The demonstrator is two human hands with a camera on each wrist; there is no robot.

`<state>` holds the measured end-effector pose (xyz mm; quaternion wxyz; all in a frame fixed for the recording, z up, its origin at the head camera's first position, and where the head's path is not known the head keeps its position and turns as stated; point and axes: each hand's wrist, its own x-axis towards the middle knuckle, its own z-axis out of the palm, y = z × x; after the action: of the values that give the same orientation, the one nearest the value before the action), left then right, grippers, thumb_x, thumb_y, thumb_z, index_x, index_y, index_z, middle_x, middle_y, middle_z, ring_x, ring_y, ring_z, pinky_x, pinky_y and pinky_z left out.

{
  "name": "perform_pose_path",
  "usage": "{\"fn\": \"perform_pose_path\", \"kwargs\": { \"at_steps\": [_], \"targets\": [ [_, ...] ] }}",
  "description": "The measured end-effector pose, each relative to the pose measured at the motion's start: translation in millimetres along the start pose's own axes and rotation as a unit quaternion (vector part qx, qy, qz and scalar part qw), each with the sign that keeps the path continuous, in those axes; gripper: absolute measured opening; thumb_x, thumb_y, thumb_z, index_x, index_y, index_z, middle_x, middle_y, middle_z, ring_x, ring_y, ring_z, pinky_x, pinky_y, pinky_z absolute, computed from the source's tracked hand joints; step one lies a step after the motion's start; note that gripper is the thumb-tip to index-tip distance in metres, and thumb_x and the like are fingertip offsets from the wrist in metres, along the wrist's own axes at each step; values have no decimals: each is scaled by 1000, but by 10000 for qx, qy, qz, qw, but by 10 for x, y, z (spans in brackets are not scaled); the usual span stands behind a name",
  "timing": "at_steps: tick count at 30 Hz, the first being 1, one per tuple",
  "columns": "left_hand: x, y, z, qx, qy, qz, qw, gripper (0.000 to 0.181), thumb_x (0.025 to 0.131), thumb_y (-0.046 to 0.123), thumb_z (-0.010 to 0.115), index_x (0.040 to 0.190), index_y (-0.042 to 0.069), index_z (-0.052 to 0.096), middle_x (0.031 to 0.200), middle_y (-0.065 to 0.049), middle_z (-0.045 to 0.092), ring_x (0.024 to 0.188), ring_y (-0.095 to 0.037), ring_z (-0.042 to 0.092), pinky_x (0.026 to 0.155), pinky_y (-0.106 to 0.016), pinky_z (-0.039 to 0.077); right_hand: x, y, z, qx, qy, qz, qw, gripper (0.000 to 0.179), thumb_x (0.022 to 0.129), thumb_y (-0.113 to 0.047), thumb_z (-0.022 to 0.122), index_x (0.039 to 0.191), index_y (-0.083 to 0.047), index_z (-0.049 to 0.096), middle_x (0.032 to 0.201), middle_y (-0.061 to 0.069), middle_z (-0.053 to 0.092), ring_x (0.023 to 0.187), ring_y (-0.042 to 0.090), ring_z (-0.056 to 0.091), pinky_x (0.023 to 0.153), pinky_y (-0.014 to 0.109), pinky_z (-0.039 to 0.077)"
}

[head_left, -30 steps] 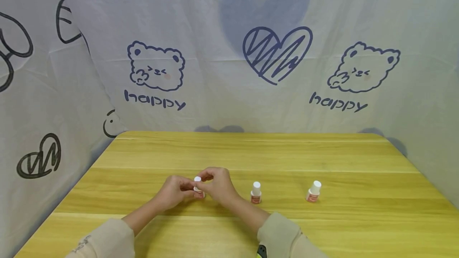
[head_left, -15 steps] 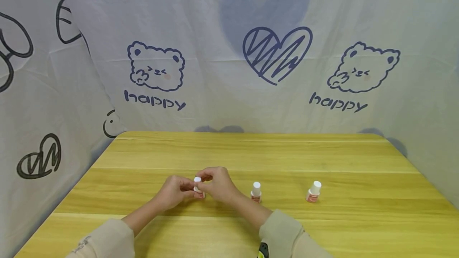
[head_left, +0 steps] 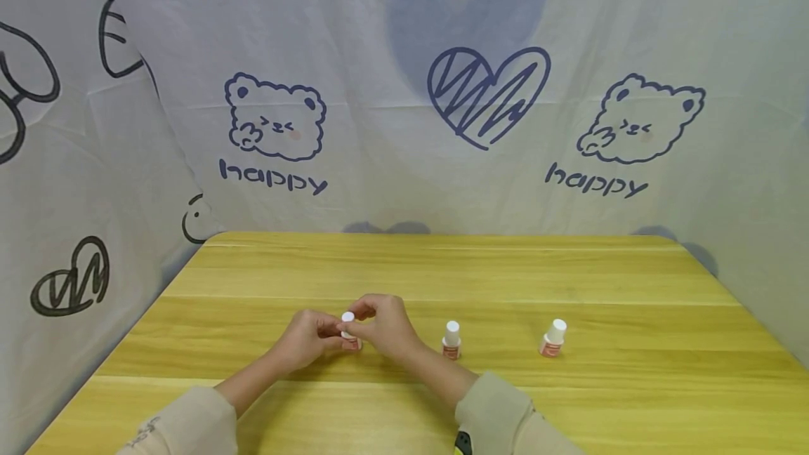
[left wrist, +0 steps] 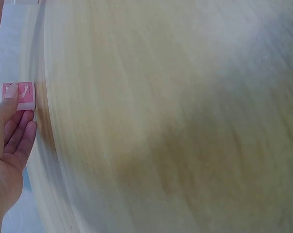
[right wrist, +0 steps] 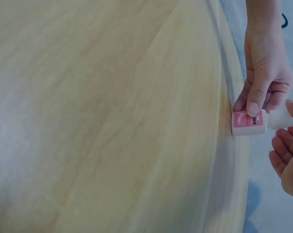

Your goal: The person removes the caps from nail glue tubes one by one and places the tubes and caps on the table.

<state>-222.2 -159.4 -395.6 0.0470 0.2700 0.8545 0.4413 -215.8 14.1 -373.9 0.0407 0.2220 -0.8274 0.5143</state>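
A small white bottle with a pink label (right wrist: 248, 124) stands upright on the table, left of centre in the head view. My left hand (head_left: 305, 339) holds its body, the thumb lying across the label in both wrist views. My right hand (head_left: 388, 330) pinches the white cap (right wrist: 281, 118) on top between thumb and fingers. In the head view the fingers hide part of the bottle's neck. Two more bottles of the same kind stand to the right: a middle bottle (head_left: 451, 340) beside my right forearm, and a right bottle (head_left: 553, 338) farther off.
The wooden table (head_left: 505, 272) reaches back to a white cloth (head_left: 373, 160) printed with hearts, bears and words. More of this cloth hangs at the left and right sides. A dark and yellow band (head_left: 463, 443) shows at my right sleeve.
My right wrist and sleeve rock slightly, and the right thumb shifts a little to the left over the cap. My left hand and the other bottles stay in place.
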Motion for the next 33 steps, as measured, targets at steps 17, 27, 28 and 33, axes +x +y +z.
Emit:
{"fn": "perform_pose_path", "kwargs": {
  "at_steps": [17, 27, 28, 33],
  "targets": [
    [4, 17, 4, -257, -41, -8, 9997, 17, 78, 7, 67, 92, -3, 69, 84, -14, 71, 74, -11, 69, 66, -17, 54, 20, -15, -28, -85, -337, -98, 9993, 7, 80, -5, 66, 85, -1, 69, 84, 9, 70, 82, 18, 64, 76, 32, 54],
    [3, 18, 12, -359, -66, 8, 9993, 17, 78, 8, 67, 91, -2, 69, 85, -13, 71, 76, -13, 69, 67, -18, 54, 28, 0, -39, -19, -474, -167, 9987, 12, 80, -2, 63, 91, 1, 68, 92, 11, 70, 86, 21, 64, 81, 37, 53],
    [3, 18, 11, -369, -64, 0, 9993, 16, 79, 8, 67, 91, -2, 69, 85, -13, 71, 76, -13, 69, 67, -18, 54, 27, 0, -36, -38, -433, -159, 9989, 12, 80, -3, 64, 91, 1, 68, 91, 11, 70, 86, 22, 63, 80, 37, 53],
    [-1, 12, 1, -265, -43, -31, 9996, 14, 80, 4, 65, 92, -4, 69, 84, -14, 71, 76, -14, 69, 67, -18, 54, 22, 12, -15, -113, -139, -146, 9997, 9, 78, -8, 69, 85, -1, 68, 83, 9, 69, 80, 19, 62, 76, 36, 53]
  ]
}}
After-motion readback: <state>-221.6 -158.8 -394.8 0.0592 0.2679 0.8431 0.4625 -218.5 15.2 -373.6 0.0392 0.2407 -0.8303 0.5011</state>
